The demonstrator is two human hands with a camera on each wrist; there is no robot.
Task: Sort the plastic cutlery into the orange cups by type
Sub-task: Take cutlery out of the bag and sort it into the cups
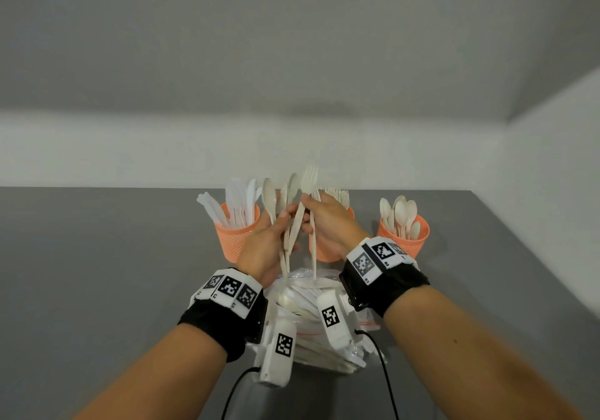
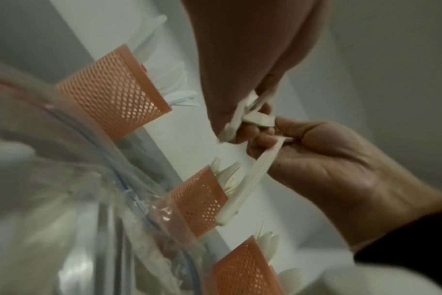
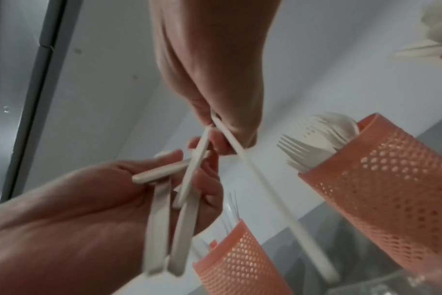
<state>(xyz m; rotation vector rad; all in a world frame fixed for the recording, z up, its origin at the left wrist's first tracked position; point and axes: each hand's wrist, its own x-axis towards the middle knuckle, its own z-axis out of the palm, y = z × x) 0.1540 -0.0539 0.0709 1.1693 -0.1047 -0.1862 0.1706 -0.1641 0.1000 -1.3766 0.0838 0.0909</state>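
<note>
Left of the grip, an orange mesh knife cup (image 1: 236,237) is seen, filled with white knives (image 1: 238,205). A mixed bunch of cutlery (image 1: 285,224) is gripped upright in the left hand (image 1: 266,247), fingers curled round the handles; spoon bowls stand above the fist. Just beside it, a fork (image 1: 310,198) is pinched by the thumb and fingers of the right hand (image 1: 328,224), its handle hanging below the pinch. Behind the two hands, the fork cup (image 1: 321,250) is partly hidden. Right of the grip and well apart, the spoon cup (image 1: 404,234) is stocked with spoons. Beneath the wrists, a clear bag (image 1: 324,338) of unsorted pieces is laid on the grey table (image 1: 97,257).

The step in hand is judged to be the drawing of one fork out of the bunch. Next, the fork would need to be carried to the fork cup and dropped tines up, while the bunch is kept held.
</note>
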